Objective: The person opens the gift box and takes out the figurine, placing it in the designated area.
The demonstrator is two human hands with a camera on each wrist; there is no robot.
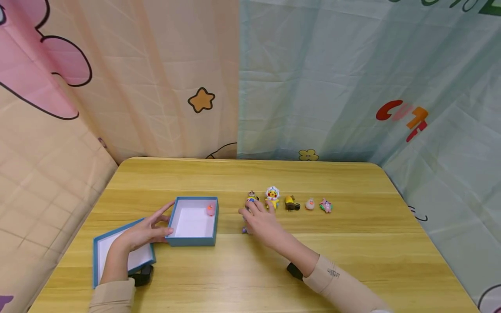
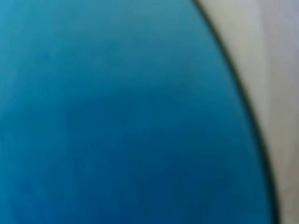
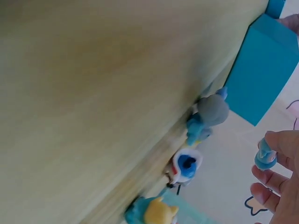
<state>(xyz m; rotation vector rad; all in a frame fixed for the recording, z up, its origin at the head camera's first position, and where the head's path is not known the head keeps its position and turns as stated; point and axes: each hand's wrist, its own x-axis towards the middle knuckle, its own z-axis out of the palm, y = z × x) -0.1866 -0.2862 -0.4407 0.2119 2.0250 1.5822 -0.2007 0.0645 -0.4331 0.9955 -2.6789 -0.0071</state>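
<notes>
A blue box (image 1: 194, 241) with a white inside stands left of centre, a small pink duck (image 1: 210, 209) in its far right corner. My left hand (image 1: 146, 232) touches the box's left side with spread fingers. My right hand (image 1: 263, 221) is over the figurines and pinches a small figurine (image 3: 266, 156) between thumb and fingertips in the right wrist view; its kind is unclear. Close by stand a yellow crowned figurine (image 1: 252, 195), a white-hooded yellow figurine (image 1: 272, 197) and a partly hidden purple figurine (image 1: 244, 230). The left wrist view is filled by a blurred blue surface.
Right of the hand stand a yellow-and-black figurine (image 1: 290, 203), a pale duck (image 1: 309, 204) and a pink-and-green figurine (image 1: 325, 205). A blue-rimmed lid (image 1: 95, 261) lies inside-up under the left forearm. Printed curtains (image 1: 313, 87) hang behind the wooden table (image 1: 219, 278).
</notes>
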